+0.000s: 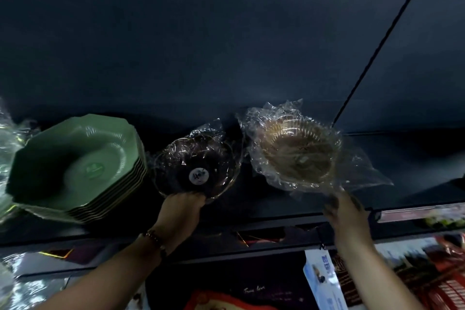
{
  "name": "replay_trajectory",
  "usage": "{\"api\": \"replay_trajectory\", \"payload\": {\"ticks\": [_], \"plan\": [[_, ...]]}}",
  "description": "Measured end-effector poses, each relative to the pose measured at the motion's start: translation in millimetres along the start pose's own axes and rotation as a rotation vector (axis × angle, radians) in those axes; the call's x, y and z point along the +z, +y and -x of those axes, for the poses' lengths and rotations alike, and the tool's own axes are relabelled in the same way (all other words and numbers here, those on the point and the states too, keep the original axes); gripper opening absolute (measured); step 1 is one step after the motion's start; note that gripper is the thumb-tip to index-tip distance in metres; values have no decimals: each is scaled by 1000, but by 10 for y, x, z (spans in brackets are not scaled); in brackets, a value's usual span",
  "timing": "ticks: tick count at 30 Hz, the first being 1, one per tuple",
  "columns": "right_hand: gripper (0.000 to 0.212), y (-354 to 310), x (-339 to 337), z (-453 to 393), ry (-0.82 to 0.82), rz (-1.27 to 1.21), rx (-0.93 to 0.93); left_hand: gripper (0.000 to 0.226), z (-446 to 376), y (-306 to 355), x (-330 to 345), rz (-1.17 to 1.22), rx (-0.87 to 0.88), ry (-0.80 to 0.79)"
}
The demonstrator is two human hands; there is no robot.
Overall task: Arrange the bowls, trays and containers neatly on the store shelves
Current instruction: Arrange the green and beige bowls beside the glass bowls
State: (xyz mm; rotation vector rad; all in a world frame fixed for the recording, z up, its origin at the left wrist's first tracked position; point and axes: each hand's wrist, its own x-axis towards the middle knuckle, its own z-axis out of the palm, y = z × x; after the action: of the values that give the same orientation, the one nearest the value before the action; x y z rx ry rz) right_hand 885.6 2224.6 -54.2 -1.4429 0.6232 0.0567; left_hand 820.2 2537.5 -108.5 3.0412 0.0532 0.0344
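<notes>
A dark clear bowl (195, 162) in plastic wrap, with a round white sticker, stands tilted on the dark shelf (289, 206). My left hand (182, 205) grips its near rim. To its right an amber ribbed bowl (299, 151), also wrapped in clear plastic, leans the same way. My right hand (344, 211) holds the plastic at its lower edge; motion blur hides the fingers. A stack of green octagonal plates (75, 166) sits at the left, close beside the dark bowl.
Crinkled clear wrapping (10, 143) shows at the far left edge. Below the shelf lip hang a blue-white tag (324, 284) and red printed packaging (432, 272). A thin dark line (385, 40) runs diagonally up the back wall. The shelf extends right of the amber bowl.
</notes>
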Motion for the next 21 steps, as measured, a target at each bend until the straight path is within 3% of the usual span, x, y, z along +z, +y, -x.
{"api": "replay_trajectory", "payload": {"ticks": [2,7,12,13,17,19,21], "plan": [[12,242,2,261,-40,105,21,25,1,16,-31,23,32,90],[22,667,325,622,-415,192,225,19,60,134,-234,158,103,350],[58,403,940,729,-635,344,165,16,307,287,-303,152,188,375],[55,347,1031,730,-654,353,143,18,356,303,-254,131,204,361],[10,299,1230,702,-568,398,102,30,494,303,-56,134,236,263],[4,362,1241,675,-521,480,71,36,566,272,-6,161,226,228],[14,376,1203,678,-519,500,38,50,667,208,13,172,178,214]]}}
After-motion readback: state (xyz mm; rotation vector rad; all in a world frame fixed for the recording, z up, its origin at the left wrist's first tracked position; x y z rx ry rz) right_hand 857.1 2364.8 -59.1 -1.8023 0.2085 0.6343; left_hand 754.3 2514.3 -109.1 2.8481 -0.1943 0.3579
